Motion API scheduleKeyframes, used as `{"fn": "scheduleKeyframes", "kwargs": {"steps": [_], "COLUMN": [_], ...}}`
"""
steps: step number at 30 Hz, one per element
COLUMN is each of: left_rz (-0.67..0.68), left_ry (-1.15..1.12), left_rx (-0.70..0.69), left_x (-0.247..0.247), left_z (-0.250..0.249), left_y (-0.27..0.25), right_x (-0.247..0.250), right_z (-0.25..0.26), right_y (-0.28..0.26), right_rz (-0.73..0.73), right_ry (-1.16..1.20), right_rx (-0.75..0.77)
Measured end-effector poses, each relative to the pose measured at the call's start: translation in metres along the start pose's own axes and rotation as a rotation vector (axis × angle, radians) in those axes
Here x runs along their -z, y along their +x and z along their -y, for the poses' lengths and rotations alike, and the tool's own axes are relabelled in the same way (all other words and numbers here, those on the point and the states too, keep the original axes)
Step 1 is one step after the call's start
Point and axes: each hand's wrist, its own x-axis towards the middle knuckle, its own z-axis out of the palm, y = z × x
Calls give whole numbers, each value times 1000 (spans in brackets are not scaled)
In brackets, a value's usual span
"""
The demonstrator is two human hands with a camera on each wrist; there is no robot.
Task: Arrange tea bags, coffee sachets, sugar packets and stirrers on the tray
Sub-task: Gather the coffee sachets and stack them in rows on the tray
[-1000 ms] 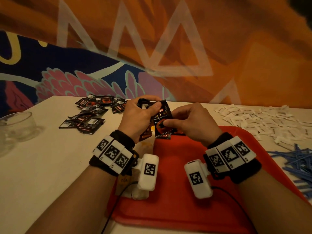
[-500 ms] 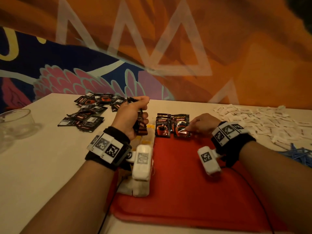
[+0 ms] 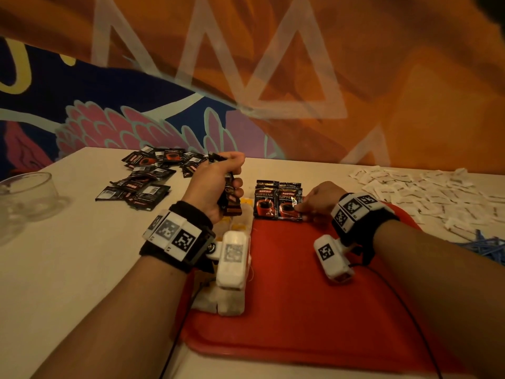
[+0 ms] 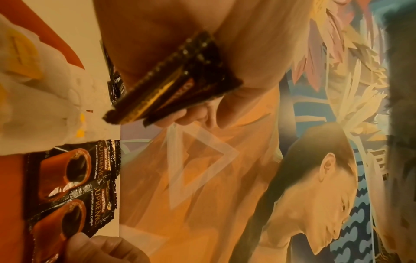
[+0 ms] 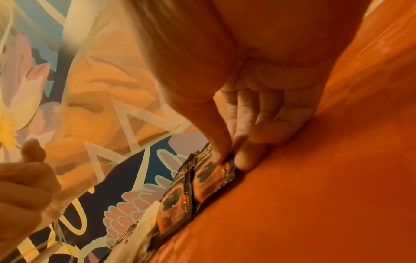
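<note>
The step in hand looks like laying coffee sachets in a row along the far edge of the red tray. Two sachets lie flat there side by side, their edges slightly overlapping: one on the left and one on the right. The right hand pinches the near right corner of the right sachet between thumb and fingertip, as the right wrist view shows. The left hand hovers just left of them, its fingers curled tight round a bundle of sachets held on edge. Tea bags lie along the tray's left side. More loose sachets sit on the table at far left, sugar packets at far right, blue stirrers near them. Next, I judge, the right hand needs to let go and draw another sachet from the bundle, setting it to the right of the pair.
</note>
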Motion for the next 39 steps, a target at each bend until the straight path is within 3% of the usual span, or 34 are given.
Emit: {"fn": "scheduleKeyframes", "kwargs": {"steps": [15,23,27,36,39], "left_rz": [31,127,135,124,180], "left_ry": [14,-108,-39,272,321], "left_rx": [48,86,44,-138,-179], "left_x": [-1,-9,-11,-18,-19], "left_z": [1,0,0,5,4], "left_y": [-4,-9,-15,-23,-23], "right_x": [7,4,1,-11,-6], "right_z": [-5,17,26,29,27], "right_y": [-2,-29,-51,-70,-70], "right_rz": [-39,-98,-91,77,29], "right_ry": [54,312,443,515,525], "right_rx": [29,396,565,667,687]}}
